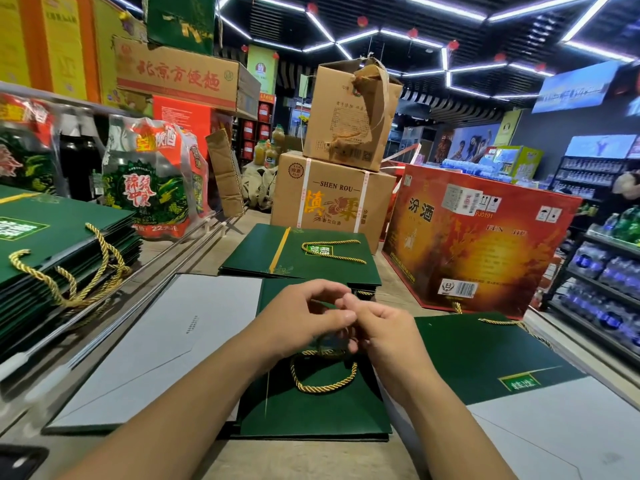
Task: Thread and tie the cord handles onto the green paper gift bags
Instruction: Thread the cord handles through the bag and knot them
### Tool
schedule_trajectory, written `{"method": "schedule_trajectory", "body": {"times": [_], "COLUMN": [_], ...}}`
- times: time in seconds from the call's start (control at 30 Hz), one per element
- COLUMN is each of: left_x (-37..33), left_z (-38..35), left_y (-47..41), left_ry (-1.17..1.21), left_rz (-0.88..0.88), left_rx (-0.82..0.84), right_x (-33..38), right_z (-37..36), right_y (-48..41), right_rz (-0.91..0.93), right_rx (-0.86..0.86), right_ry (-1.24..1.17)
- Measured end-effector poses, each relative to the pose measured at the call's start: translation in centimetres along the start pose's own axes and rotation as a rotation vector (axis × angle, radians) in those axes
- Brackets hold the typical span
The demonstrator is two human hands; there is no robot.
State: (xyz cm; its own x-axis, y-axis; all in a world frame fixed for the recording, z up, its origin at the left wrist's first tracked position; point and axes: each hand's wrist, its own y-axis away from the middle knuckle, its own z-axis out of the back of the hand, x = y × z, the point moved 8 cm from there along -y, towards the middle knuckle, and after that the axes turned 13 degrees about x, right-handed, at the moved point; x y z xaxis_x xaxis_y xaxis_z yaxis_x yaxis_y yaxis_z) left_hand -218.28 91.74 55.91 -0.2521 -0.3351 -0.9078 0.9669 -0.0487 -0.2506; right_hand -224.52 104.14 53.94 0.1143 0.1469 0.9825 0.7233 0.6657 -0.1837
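Hands meet over the green bag [311, 410] lying flat before you: your left hand [304, 317] and right hand [384, 327] both curl, fingertips pinching at its top edge. Its gold cord [325, 386] loops out below them, ends hidden under your fingers. Left of that bag lies a grey sheet [156, 341]; beyond it, a pile of bags [301, 258]; right of it, another bag [485, 355].

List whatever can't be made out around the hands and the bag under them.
- Head view: ends of the gold cord and any knot, hidden by the left hand and right hand.
- Head view: handle holes of the green bag, covered by both hands.
- Head view: print on the grey sheet, too small to read.
- Head view: dark object at bottom left, cut off by the frame edge.
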Motion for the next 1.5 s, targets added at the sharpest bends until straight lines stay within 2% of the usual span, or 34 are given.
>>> {"method": "schedule_trajectory", "body": {"times": [0.07, 0.17, 0.33, 0.47, 0.53, 0.63, 0.83, 0.97, 1.13, 1.23, 1.5], "left_x": [-0.3, -0.9, -0.2, 1.2, 2.0, 3.0, 3.5, 3.8, 3.3, 2.3, -1.4], "left_z": [0.0, 0.7, 2.0, 2.4, 2.5, 2.5, 2.4, 2.6, 2.7, 3.1, 4.0], "left_y": [0.0, 0.0, -0.2, -0.2, -0.2, -0.1, 0.0, -0.2, -0.3, -0.1, -4.0], "left_ry": [-0.148, -0.349, -0.314, -0.187, -0.186, -0.161, -0.122, -0.116, -0.159, -0.199, -0.482], "left_rz": [-0.034, -0.114, -0.105, 0.014, 0.097, 0.187, 0.192, 0.207, 0.209, 0.189, 0.257], "left_rx": [-0.01, -0.136, -0.264, -0.28, -0.286, -0.28, -0.276, -0.303, -0.33, -0.36, -0.331], "right_x": [-0.4, -0.7, -0.3, 0.6, 0.2, -0.6, -0.3, -1.0, -1.3, -1.2, -1.0], "right_z": [0.0, -0.4, 0.1, 2.8, 3.9, 4.2, 4.1, 3.9, 3.2, 3.3, 3.3], "right_y": [-0.1, -0.2, 0.0, 0.1, 0.0, -1.3, -4.3, -4.9, -4.8, -4.6, -5.0], "right_rz": [-0.052, -0.082, -0.112, -0.058, -0.136, -0.319, -0.38, -0.323, -0.309, -0.276, -0.221], "right_rx": [0.012, 0.063, 0.021, -0.176, -0.246, -0.195, -0.153, -0.192, -0.149, -0.126, -0.127], "right_ry": [-0.134, -0.164, -0.094, -0.088, 0.033, 0.378, 0.566, 0.502, 0.326, 0.3, 0.219]}}
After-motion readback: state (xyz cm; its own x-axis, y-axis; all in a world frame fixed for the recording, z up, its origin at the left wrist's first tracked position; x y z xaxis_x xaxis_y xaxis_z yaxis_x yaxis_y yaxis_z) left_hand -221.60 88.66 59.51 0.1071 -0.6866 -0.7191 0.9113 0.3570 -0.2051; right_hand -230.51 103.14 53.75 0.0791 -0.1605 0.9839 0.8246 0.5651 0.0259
